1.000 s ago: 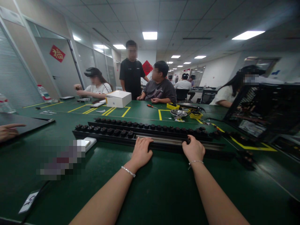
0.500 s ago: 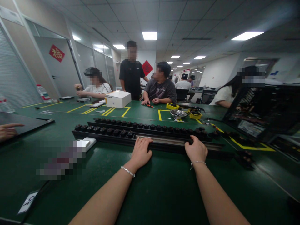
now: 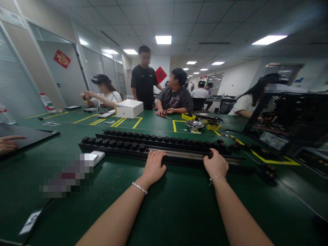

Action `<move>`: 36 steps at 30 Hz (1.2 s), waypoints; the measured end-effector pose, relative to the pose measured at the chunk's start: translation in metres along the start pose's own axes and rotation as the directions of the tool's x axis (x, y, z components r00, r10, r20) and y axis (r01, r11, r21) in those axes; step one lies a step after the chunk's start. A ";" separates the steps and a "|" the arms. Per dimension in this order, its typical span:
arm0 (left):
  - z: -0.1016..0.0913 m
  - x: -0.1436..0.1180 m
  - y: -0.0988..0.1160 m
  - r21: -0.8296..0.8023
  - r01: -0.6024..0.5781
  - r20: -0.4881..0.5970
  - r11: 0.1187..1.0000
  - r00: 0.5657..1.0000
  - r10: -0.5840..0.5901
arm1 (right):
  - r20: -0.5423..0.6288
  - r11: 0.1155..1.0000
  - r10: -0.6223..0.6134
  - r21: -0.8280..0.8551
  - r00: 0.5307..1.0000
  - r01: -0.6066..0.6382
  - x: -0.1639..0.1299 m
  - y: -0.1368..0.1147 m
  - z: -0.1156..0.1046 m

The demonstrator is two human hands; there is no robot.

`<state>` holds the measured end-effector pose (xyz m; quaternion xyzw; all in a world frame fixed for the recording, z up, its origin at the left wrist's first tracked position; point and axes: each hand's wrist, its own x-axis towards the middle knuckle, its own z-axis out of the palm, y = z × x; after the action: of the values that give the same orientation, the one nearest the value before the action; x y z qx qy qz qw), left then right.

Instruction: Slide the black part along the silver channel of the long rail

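While your left hand lies flat on long black rail across green table, right hand pinches black knob; left stretch filled, middle bare.

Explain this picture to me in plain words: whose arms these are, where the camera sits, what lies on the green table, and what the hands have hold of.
There is no machine here. The camera sits on a person's head and looks forward and down, so the two bare arms are that person's own. The left hand lies flat on a long black rail that runs across the green table. The right hand closes its grip on a small black piece at the same rail. Behind it lies a second rail lined with black knobs. Farther back are a white box and a metal bowl. Other people sit or stand around the table.
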<state>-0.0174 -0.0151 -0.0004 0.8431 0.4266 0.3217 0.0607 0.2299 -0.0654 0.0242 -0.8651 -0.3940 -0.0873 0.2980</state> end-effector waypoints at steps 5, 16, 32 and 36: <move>0.001 -0.001 -0.001 -0.007 -0.003 0.004 1.000 1.000 0.003 | 0.012 1.000 -0.002 -0.005 1.000 0.002 0.000 0.001 0.000; -0.001 0.000 0.000 -0.009 -0.005 0.006 1.000 1.000 0.005 | 0.002 1.000 0.015 -0.017 1.000 -0.015 0.003 0.003 -0.001; 0.002 -0.001 -0.003 -0.007 -0.022 -0.012 1.000 1.000 0.022 | -0.018 1.000 0.007 -0.010 1.000 -0.007 0.004 0.007 -0.001; 0.002 -0.001 -0.003 -0.009 -0.018 -0.004 1.000 1.000 0.018 | 0.002 1.000 0.008 -0.012 1.000 -0.008 0.004 0.006 -0.003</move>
<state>-0.0187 -0.0134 -0.0036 0.8460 0.4176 0.3259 0.0608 0.2371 -0.0680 0.0250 -0.8685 -0.3904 -0.0873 0.2927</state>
